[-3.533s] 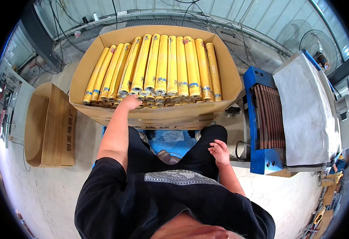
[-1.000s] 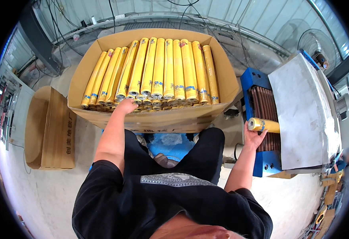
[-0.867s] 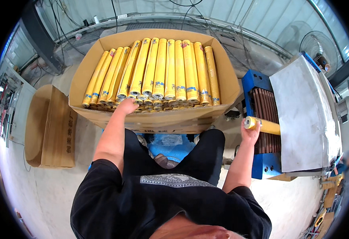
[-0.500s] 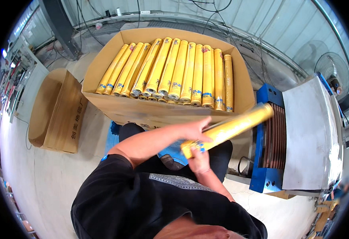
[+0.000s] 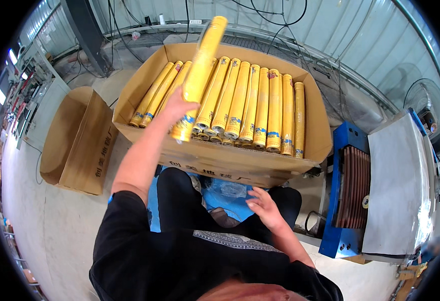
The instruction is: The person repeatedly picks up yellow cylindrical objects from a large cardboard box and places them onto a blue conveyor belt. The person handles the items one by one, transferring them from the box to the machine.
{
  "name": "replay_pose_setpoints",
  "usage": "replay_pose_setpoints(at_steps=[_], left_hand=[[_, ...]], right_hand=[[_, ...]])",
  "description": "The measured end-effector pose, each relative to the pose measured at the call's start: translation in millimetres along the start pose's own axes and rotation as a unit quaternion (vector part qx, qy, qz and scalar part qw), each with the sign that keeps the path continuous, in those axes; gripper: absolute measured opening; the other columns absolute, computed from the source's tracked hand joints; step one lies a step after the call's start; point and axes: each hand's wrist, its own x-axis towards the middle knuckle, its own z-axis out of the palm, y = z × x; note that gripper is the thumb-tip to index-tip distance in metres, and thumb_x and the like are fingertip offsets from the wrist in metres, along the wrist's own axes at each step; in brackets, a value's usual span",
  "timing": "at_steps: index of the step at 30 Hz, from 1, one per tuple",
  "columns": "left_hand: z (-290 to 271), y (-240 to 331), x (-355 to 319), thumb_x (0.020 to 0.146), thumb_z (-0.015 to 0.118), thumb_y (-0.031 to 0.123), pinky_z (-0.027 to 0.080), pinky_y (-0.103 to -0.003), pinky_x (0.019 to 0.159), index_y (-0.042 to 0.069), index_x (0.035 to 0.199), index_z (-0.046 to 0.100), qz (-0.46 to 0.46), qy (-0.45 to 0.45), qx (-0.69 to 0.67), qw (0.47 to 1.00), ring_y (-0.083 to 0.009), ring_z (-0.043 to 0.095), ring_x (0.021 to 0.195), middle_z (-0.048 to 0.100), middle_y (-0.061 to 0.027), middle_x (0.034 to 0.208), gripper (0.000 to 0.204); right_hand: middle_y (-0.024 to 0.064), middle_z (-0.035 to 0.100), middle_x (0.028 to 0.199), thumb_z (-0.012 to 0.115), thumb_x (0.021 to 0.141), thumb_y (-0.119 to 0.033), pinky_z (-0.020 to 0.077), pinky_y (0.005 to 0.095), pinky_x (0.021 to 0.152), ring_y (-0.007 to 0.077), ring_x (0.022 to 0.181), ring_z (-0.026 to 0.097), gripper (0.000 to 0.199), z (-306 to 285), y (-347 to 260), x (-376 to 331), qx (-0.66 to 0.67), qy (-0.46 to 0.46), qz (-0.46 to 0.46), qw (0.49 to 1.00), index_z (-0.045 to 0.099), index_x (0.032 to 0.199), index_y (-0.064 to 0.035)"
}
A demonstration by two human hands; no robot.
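My left hand grips a yellow roll near its lower end, which has a blue print. The roll is tilted, its far end raised, over the left part of a large cardboard box. Inside that box lie several similar yellow rolls side by side, with the ends of more rolls showing beneath them. The held roll hides part of the row behind it. My right hand is empty, fingers apart, above my thigh in front of the box.
A second, open cardboard box stands on the floor to the left. At the right is a blue-framed machine with brown ribbed bellows and a grey-white cover. Behind it stands a fan. Blue plastic lies between my legs.
The yellow roll went from both hands near my lap up and left over the large box, carried by my left hand. My right hand let go of it and opened.
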Motion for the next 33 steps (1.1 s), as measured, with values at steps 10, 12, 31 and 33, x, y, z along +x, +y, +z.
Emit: replay_pose_setpoints(at_steps=[10,12,31,33], left_hand=[[-40.4,-127.9,139.4,0.072,0.068,0.018,0.041,-0.037,0.099,0.000,0.134,0.035,-0.111,0.040,0.370,0.921,-0.0326,0.051,0.118,0.050,-0.0228,0.128,0.073],[-25.3,-153.6,145.1,0.076,0.062,0.015,0.036,-0.035,0.105,0.000,0.142,0.026,-0.179,-0.029,0.456,0.871,-0.0328,0.042,0.127,0.038,-0.0242,0.140,0.077],[-21.3,-268.7,133.3,0.074,0.069,0.034,0.045,-0.041,0.091,-0.011,0.113,0.056,-0.294,0.199,0.076,0.932,-0.0309,0.057,0.104,0.060,-0.0194,0.113,0.061],[-34.0,-272.3,135.6,0.072,0.070,0.035,0.038,-0.040,0.100,-0.011,0.119,0.052,-0.266,0.140,0.223,0.928,-0.0348,0.050,0.115,0.052,-0.0228,0.125,0.068]], right_hand=[[0.0131,0.058,0.112,0.065,0.082,-0.001,0.0477,0.0265,0.084,0.0134,0.092,0.058,0.047,-67.0,62.9,-100.5,-0.103,0.210,0.064,0.970,0.045,0.125,-0.0008],[0.0126,0.059,0.109,0.064,0.082,0.000,0.0479,0.0259,0.083,0.0128,0.091,0.059,0.043,-67.3,60.5,-99.8,-0.108,0.229,0.059,0.966,0.047,0.122,-0.0007],[0.0099,0.062,0.103,0.061,0.085,-0.007,0.0508,0.0272,0.075,0.0164,0.084,0.062,0.034,-75.7,57.3,-80.1,0.049,0.324,0.021,0.944,0.050,0.117,-0.0022],[0.0117,0.056,0.114,0.060,0.087,-0.015,0.0505,0.0318,0.079,0.0216,0.094,0.060,0.042,-97.4,32.1,-75.0,0.159,0.376,0.015,0.913,0.044,0.124,-0.0030]])
